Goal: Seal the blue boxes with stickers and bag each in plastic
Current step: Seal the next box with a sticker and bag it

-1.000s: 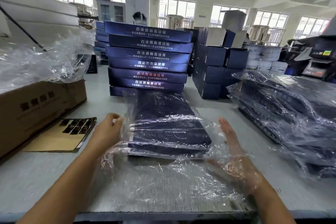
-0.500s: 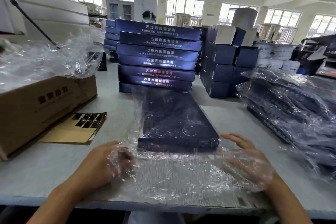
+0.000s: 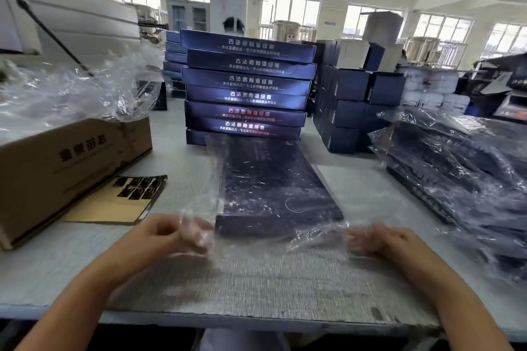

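A flat dark blue box [image 3: 273, 188] lies lengthwise on the grey table [image 3: 57, 265] inside a clear plastic bag [image 3: 256, 248]. The bag's open end trails toward me past the box's near edge. My left hand [image 3: 171, 232] pinches the bag's loose end at the box's near left corner. My right hand [image 3: 379, 239] grips the bag at the near right corner. Both hands are blurred. A sticker sheet [image 3: 137, 188] with dark stickers lies on brown backing to the left.
A stack of several blue boxes [image 3: 245, 85] stands just behind the bagged one. Smaller blue boxes [image 3: 353, 100] are stacked to its right. Bagged boxes [image 3: 462, 168] pile at the right. A cardboard carton [image 3: 65, 168] full of plastic bags [image 3: 71, 94] sits at the left.
Both hands slid from beside the box down to its near corners and closed on the bag's loose end. The bag now lies flatter over the box.
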